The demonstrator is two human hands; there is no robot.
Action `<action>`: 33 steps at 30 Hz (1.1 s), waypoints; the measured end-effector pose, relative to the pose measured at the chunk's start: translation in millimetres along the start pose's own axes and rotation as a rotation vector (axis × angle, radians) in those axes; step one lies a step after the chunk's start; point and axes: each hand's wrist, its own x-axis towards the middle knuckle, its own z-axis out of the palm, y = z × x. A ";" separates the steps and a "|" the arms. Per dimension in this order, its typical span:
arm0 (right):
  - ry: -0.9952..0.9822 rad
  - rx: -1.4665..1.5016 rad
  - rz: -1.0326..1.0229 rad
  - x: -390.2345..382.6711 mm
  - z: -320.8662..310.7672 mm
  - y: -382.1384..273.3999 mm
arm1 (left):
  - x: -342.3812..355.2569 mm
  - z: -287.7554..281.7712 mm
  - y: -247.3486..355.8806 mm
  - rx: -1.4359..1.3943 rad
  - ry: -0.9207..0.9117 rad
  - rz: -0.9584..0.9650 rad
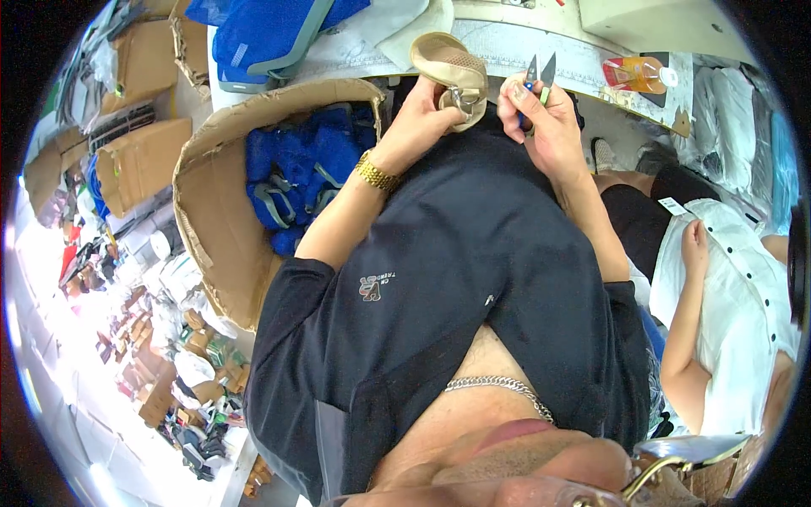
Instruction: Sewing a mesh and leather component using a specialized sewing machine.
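My left hand (pixel 422 118) grips a small beige fabric piece (pixel 441 52) with mesh and what looks like metal hardware, upright near the worktable's front edge. Just to the right, my right hand (pixel 549 127) is closed around small thread snips (pixel 545 83) with dark blades and blue and green on the handle; the blades point away from me, apart from the beige piece. Part of the snips' handle is hidden by my fingers.
A cardboard box (pixel 211 211) holds blue fabric pieces (pixel 291 148) at my left. Blue and white pieces and an orange-liquid bottle (pixel 629 74) lie on the white table (pixel 574 34). A seated co-worker (pixel 718 287) is at my right. Cartons (pixel 144 160) and piled goods fill the far left.
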 end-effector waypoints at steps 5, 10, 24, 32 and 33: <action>-0.026 -0.402 0.056 5.5 11.6 7.9 | -5.6 9.4 2.8 -0.045 0.021 0.037; -0.037 -0.326 0.059 3.4 20.7 8.8 | -7.9 13.6 3.6 -0.034 -0.079 0.097; -0.118 -0.366 -0.459 -5.7 24.7 12.6 | -1.1 -1.1 -20.2 0.417 -0.019 0.204; -0.178 0.403 0.147 -7.5 24.0 25.8 | -28.2 -22.2 -15.2 0.516 -0.067 0.017; -0.103 0.206 0.111 -8.7 24.9 26.1 | -28.0 -23.6 -14.7 0.522 -0.076 0.028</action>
